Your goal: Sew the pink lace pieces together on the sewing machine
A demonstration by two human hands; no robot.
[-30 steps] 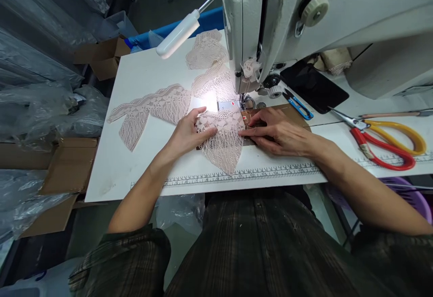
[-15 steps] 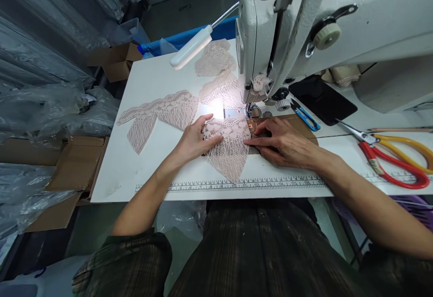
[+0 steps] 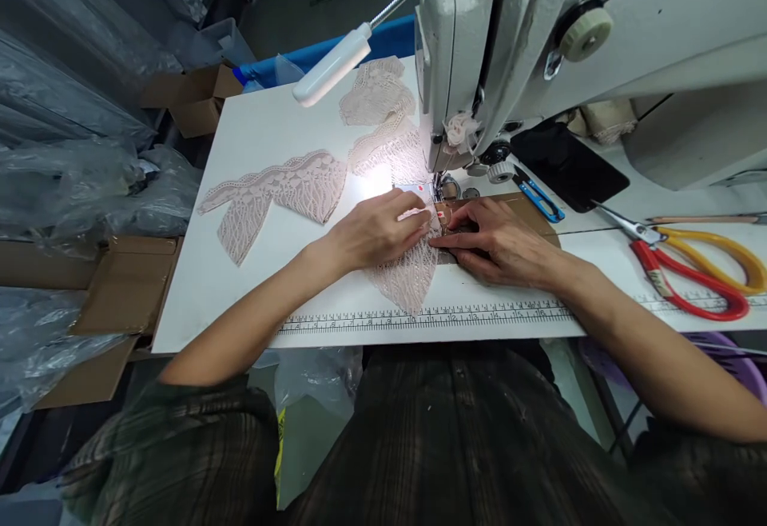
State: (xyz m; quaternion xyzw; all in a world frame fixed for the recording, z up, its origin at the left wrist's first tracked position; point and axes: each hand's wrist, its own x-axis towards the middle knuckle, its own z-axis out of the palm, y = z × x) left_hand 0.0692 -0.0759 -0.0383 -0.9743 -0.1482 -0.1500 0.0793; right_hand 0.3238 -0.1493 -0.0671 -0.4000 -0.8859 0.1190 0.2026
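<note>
A pale pink lace piece (image 3: 407, 278) lies in front of the needle and presser foot (image 3: 439, 184) of a white sewing machine (image 3: 452, 54), its pointed end toward me. My left hand (image 3: 380, 230) is over its upper part, fingers bent and pinched on the lace near the foot, hiding much of it. From the other side, my right hand (image 3: 500, 242) holds the right edge with its fingertips, a finger stretched onto the lace. Under that hand is a brown plate (image 3: 530, 214). More lace (image 3: 395, 150) lies behind the foot, joining a bunched lace part (image 3: 377, 94) at the back.
Another lace piece (image 3: 281, 190) lies on the left of the white table (image 3: 240, 134). A lit lamp (image 3: 332, 66) hangs over the back. To the right are blue thread snips (image 3: 539, 197), a black phone (image 3: 569, 165) and scissors (image 3: 689, 266). A printed ruler (image 3: 479, 318) runs along the front edge.
My left hand has moved right and turned over the lace, its fingers going from spread to bent near the presser foot. My right hand stays at the lace's right edge. The view has shifted slightly.
</note>
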